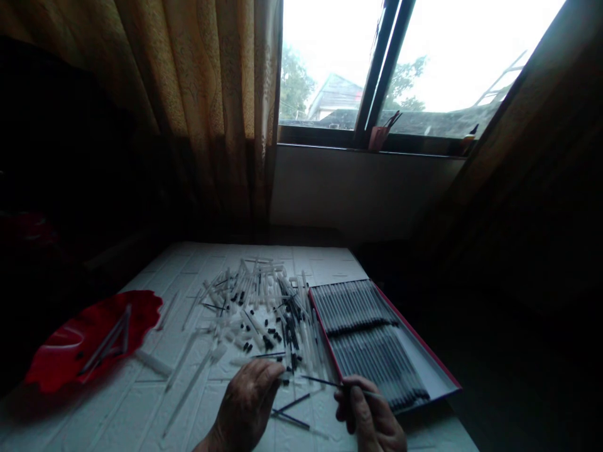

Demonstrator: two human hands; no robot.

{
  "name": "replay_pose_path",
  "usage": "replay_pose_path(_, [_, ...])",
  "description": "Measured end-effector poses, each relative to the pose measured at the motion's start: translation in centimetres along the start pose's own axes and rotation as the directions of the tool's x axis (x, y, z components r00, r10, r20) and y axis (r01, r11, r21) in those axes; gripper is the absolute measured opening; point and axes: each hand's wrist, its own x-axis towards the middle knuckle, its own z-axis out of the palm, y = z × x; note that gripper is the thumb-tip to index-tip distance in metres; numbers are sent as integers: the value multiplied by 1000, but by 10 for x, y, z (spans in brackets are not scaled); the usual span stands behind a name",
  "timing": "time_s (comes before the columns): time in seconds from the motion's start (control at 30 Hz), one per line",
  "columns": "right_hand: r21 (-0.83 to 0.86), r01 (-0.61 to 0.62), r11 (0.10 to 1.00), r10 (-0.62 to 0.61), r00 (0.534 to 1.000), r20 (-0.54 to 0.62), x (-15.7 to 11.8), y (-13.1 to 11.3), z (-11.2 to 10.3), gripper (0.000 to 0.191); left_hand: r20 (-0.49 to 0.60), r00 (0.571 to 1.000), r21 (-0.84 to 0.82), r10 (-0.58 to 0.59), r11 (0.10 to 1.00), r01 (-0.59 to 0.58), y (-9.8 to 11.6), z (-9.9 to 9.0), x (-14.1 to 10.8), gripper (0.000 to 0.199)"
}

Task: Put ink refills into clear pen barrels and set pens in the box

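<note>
Right hand (370, 417) is pinching a thin black pen refill (325, 382) between thumb and fingers, a close grip steadying the shaft; left hand (247, 402) is curling narrow, its contents undeterminable. Loose clear pen parts (249, 307) are scattering up-frame; a red-edged box (324, 339) of packed refills (362, 351) is sitting centre-right, a red plate (141, 307) left. No legible writing.

left hand (247, 402) beside right hand (370, 414) holding a black pen refill (325, 382)
</note>
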Motion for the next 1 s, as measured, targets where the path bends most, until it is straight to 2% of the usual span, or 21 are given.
replay_pose_path(0.2, [-47,40,998,-36,996,83,-7,6,11,40,7,1000,16,-2,1000,2,3,-6,-4,17])
replay_pose_path(0.57, [-54,51,997,-45,993,110,-10,8,11,37,-3,999,15,-48,999,48,2,-10,-16,18])
replay_pose_path(0.73, [-78,89,993,-73,981,179,-13,12,19,38,27,999,-24,-46,999,47,6,-12,-17,19])
replay_pose_path(0.83, [-73,84,994,-58,950,307,-17,24,25,37,55,997,-72,-46,996,50,10,-10,-22,17])
replay_pose_path(0.93, [-92,50,994,0,878,479,-21,45,25,35,44,995,-104,-93,990,97,12,-6,-33,18])
replay_pose_path(1.0, [-134,42,990,39,831,556,-22,57,21,45,39,986,-118,-163,979,166,11,-3,-42,18])
